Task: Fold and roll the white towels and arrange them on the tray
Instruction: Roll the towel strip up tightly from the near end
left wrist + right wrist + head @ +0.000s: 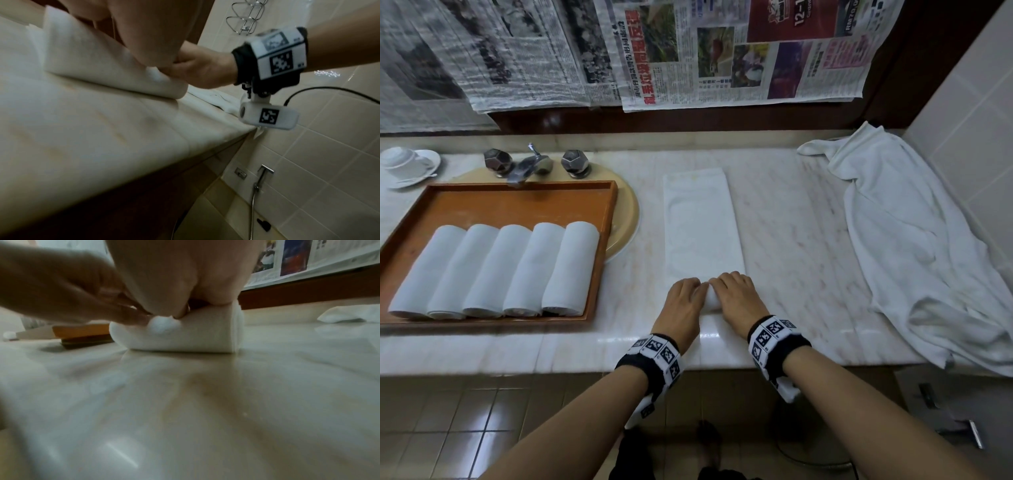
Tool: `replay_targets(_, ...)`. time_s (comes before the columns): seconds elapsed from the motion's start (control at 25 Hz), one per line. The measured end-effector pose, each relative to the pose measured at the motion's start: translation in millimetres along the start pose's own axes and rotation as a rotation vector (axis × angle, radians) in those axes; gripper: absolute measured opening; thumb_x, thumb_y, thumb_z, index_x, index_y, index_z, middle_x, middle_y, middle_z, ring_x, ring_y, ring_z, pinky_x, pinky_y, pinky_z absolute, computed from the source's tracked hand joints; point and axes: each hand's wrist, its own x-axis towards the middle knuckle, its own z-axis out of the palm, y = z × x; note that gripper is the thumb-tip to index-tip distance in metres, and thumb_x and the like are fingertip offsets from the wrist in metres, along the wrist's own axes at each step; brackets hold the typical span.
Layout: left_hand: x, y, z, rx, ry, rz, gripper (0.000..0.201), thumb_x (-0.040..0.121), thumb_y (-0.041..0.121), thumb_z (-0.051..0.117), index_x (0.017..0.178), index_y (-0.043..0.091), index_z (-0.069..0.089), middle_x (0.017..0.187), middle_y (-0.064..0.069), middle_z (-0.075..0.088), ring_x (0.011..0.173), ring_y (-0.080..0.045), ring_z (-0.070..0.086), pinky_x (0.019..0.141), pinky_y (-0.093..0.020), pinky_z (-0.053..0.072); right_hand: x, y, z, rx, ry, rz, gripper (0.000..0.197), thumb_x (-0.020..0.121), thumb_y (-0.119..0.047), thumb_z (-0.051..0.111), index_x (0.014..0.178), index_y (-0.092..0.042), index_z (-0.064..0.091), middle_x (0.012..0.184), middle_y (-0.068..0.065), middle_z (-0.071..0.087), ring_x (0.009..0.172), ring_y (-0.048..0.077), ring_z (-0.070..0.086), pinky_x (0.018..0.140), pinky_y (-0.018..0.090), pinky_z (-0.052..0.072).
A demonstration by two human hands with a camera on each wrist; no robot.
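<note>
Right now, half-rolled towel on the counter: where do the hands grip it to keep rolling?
Grip the rolled near end of the towel, from the counter's front edge, left hand and right hand side by side on top. The roll lies crosswise at the near end; the flat strip stretches away toward the wall, so fingers curled over it can likely push it forward.

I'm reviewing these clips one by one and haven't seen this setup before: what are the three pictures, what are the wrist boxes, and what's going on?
No machine: a person wears one head camera and one camera on each wrist, strapped on with patterned marker bands. The left hand and right hand grip the near end of a folded white towel on the marble counter, starting to roll it. Five rolled towels lie in the wooden tray. A loose towel pile waits on the right. The wrist views show the roll close up.
</note>
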Motion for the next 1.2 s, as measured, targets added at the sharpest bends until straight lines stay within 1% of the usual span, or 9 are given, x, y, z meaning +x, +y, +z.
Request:
replay_targets(0.16, 8.8, -3.9, -1.8, -0.001, -0.065, -0.025, 0.046, 0.073, -0.004, 0.049, 0.118, 0.003, 0.059, 0.108, -0.016, 0.059, 0.099, -0.032, 0.054, 0.089, -0.039, 0.048, -10.5, -0.9, 5.6, -0.030, 0.057, 0.030, 0.035, 0.087, -0.008, 0.045, 0.119, -0.006, 0.057, 0.110, 0.011, 0.058, 0.101, 0.030, 0.054, 0.097, 0.045, 0.044)
replay_targets(0.24, 27.3, -6.9, -10.0, 0.042, -0.196, -0.079, 0.046, 0.081, -0.004, 0.049, 0.125, 0.006, 0.056, 0.116, -0.013, 0.055, 0.106, -0.031, 0.051, 0.094, -0.034, 0.038, -15.4, 3.0, 9.9, -0.070, 0.062, 0.028, 0.039, 0.091, -0.021, 0.043, 0.126, -0.006, 0.053, 0.117, 0.009, 0.056, 0.107, 0.027, 0.053, 0.103, 0.049, 0.041)
replay_targets(0.36, 38.5, -4.7, -15.6, 0.084, -0.275, -0.107, 0.047, 0.085, -0.002, 0.046, 0.131, 0.009, 0.052, 0.123, -0.009, 0.049, 0.113, -0.027, 0.043, 0.095, -0.031, 0.034, -8.7, 11.2, 10.5, -0.048, 0.022, -0.002, 0.037, 0.091, -0.014, 0.051, 0.127, -0.008, 0.052, 0.118, 0.007, 0.057, 0.110, 0.028, 0.054, 0.108, 0.047, 0.035)
replay_targets(0.56, 12.3, -0.7, -12.6, 0.013, -0.008, -0.016, 0.030, 0.085, 0.001, 0.061, 0.115, 0.002, 0.060, 0.112, -0.015, 0.056, 0.103, -0.029, 0.049, 0.090, -0.037, 0.047, 13.3, 9.7, -7.3, -0.001, -0.153, 0.054, 0.031, 0.100, -0.019, 0.037, 0.128, -0.015, 0.050, 0.124, 0.003, 0.053, 0.116, 0.024, 0.046, 0.100, 0.036, 0.026)
replay_targets(0.68, -2.6, -3.9, 3.2, 0.017, 0.089, 0.046, 0.041, 0.074, -0.007, 0.068, 0.114, 0.001, 0.059, 0.109, -0.015, 0.057, 0.102, -0.026, 0.045, 0.092, -0.032, 0.042, 11.7, 3.1, -10.0, 0.009, -0.193, 0.088, 0.030, 0.100, -0.019, 0.037, 0.127, -0.016, 0.050, 0.123, 0.004, 0.053, 0.116, 0.023, 0.046, 0.099, 0.036, 0.029)
replay_targets(0.76, 2.5, -7.7, 6.0, 0.018, 0.079, 0.046, 0.043, 0.071, -0.011, 0.067, 0.112, 0.000, 0.060, 0.107, -0.015, 0.059, 0.100, -0.027, 0.046, 0.093, -0.031, 0.038, 1.0, -4.5, -6.2, 0.008, -0.050, 0.084, 0.031, 0.098, -0.015, 0.041, 0.127, -0.011, 0.051, 0.122, 0.007, 0.053, 0.113, 0.027, 0.048, 0.102, 0.039, 0.033)
replay_targets(0.88, 20.9, -11.1, -0.7, 0.006, 0.011, 0.001, 0.043, 0.063, -0.015, 0.067, 0.103, 0.000, 0.065, 0.097, -0.014, 0.064, 0.091, -0.032, 0.058, 0.086, -0.036, 0.048, -13.7, -9.2, 6.9, -0.042, 0.127, 0.062, 0.049, 0.080, 0.000, 0.045, 0.129, -0.001, 0.053, 0.120, 0.014, 0.057, 0.110, 0.032, 0.054, 0.104, 0.048, 0.042)
replay_targets(1.04, 33.8, -2.7, -8.0, 0.012, -0.053, -0.053, 0.043, 0.063, -0.016, 0.060, 0.103, -0.001, 0.066, 0.094, -0.015, 0.066, 0.090, -0.036, 0.060, 0.088, -0.039, 0.047, -1.0, 0.7, 6.5, 0.005, 0.108, 0.057, 0.041, 0.081, -0.001, 0.047, 0.121, -0.008, 0.058, 0.110, 0.007, 0.061, 0.102, 0.029, 0.058, 0.098, 0.040, 0.040)
replay_targets(1.2, 13.6, 8.3, -1.4, 0.030, 0.063, -0.058, 0.045, 0.072, -0.010, 0.064, 0.115, 0.002, 0.062, 0.109, -0.013, 0.062, 0.102, -0.029, 0.055, 0.095, -0.033, 0.043, 9.7, 0.7, -5.7, 0.093, -0.044, 0.115, 0.037, 0.092, -0.005, 0.042, 0.125, -0.013, 0.056, 0.116, 0.006, 0.059, 0.109, 0.028, 0.052, 0.096, 0.037, 0.032)
